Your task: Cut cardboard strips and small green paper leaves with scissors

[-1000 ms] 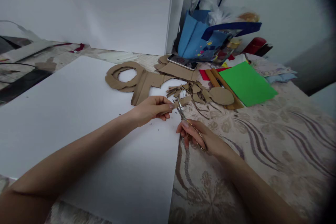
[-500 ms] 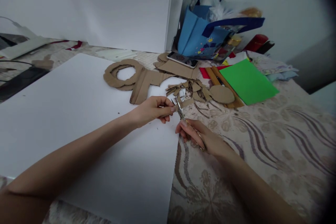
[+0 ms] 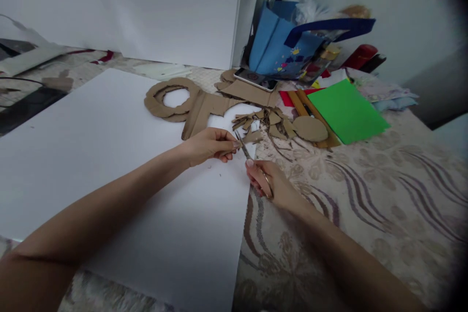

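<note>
My left hand (image 3: 215,145) pinches a small cardboard piece (image 3: 239,145) above the white sheet (image 3: 157,214); most of the piece is hidden by my fingers. In my right hand (image 3: 268,180) is a pair of scissors (image 3: 243,146), its loops around my fingers. The blades point up and left, right beside the left fingertips and the piece. Just beyond lies a heap of cardboard scraps (image 3: 276,122). Cut cardboard rings (image 3: 157,102) and a larger cut cardboard piece (image 3: 197,114) lie on the sheet behind my left hand.
A cardboard oval (image 3: 310,128), wooden strips (image 3: 325,141) and a green sheet (image 3: 349,112) lie to the right on the patterned tablecloth (image 3: 365,195). Behind are a phone (image 3: 256,79) on cardboard and a blue bag (image 3: 272,44). A dark device (image 3: 32,107) sits at far left.
Both hands have shifted slightly left and up, and the scissor blades have closed from wider apart. A cardboard scrap at the near edge of the heap looks shifted left.
</note>
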`<move>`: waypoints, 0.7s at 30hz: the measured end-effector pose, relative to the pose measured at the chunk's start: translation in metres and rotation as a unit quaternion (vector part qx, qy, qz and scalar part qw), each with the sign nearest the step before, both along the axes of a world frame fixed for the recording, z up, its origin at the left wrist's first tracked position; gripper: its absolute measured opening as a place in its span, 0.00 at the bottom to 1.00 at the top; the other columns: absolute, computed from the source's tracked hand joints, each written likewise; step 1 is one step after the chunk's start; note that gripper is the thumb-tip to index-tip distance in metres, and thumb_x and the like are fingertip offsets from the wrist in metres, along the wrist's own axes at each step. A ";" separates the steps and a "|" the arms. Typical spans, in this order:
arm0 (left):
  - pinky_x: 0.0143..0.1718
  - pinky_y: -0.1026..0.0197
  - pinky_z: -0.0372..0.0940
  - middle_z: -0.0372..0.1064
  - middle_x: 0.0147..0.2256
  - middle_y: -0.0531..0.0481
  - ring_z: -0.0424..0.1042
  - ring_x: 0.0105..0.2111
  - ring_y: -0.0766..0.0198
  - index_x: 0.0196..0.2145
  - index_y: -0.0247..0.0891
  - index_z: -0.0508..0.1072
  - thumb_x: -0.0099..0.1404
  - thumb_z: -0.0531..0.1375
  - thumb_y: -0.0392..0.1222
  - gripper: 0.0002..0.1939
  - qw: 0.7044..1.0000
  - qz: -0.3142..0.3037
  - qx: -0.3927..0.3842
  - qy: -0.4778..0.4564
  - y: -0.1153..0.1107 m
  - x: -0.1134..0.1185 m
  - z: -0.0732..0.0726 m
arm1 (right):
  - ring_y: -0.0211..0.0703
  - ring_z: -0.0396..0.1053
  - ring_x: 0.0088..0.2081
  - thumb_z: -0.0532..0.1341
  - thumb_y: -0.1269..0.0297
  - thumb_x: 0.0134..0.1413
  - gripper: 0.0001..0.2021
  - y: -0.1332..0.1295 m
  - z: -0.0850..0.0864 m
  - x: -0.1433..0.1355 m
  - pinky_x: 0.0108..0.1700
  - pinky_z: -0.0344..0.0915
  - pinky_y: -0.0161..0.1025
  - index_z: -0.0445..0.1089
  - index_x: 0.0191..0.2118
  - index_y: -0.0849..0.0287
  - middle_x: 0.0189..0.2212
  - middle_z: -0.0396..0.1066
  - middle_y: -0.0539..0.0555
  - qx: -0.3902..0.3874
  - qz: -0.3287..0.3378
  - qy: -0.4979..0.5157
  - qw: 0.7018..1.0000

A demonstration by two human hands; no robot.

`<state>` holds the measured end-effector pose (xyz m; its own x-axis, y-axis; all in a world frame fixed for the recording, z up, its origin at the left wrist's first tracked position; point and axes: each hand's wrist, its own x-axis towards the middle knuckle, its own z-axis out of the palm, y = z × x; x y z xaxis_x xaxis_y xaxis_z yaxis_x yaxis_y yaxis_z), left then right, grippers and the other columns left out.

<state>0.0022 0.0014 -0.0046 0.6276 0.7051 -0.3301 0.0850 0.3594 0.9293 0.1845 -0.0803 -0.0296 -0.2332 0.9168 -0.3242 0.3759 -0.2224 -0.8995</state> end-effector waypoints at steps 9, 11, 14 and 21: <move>0.25 0.70 0.60 0.68 0.25 0.52 0.65 0.22 0.75 0.30 0.32 0.70 0.56 0.64 0.40 0.09 0.998 0.056 0.011 0.008 0.024 -0.017 -0.006 | 0.30 0.50 0.15 0.51 0.40 0.54 0.25 0.005 0.004 0.009 0.18 0.50 0.31 0.57 0.21 0.58 0.15 0.53 0.44 -0.011 -0.055 0.044 0.997; 0.21 0.71 0.56 0.68 0.26 0.52 0.61 0.21 0.77 0.31 0.32 0.70 0.56 0.64 0.40 0.09 0.997 0.069 0.020 0.024 0.025 -0.017 -0.007 | 0.32 0.52 0.16 0.50 0.41 0.55 0.24 0.007 0.006 0.018 0.19 0.51 0.31 0.57 0.22 0.57 0.16 0.53 0.45 0.006 -0.069 0.015 0.998; 0.25 0.70 0.59 0.70 0.30 0.50 0.66 0.25 0.74 0.34 0.32 0.71 0.54 0.65 0.35 0.09 0.996 0.087 0.003 0.032 0.024 -0.016 -0.006 | 0.35 0.54 0.17 0.50 0.43 0.55 0.23 0.013 0.012 0.037 0.21 0.51 0.33 0.56 0.21 0.57 0.15 0.55 0.46 0.052 -0.040 -0.119 0.991; 0.37 0.62 0.66 0.71 0.32 0.48 0.70 0.31 0.70 0.37 0.30 0.71 0.52 0.64 0.28 0.13 0.995 0.101 -0.025 -0.004 0.023 -0.016 -0.006 | 0.48 0.68 0.27 0.53 0.54 0.56 0.15 0.025 0.015 0.087 0.24 0.46 0.37 0.68 0.28 0.58 0.24 0.71 0.58 0.142 -0.008 -0.555 0.820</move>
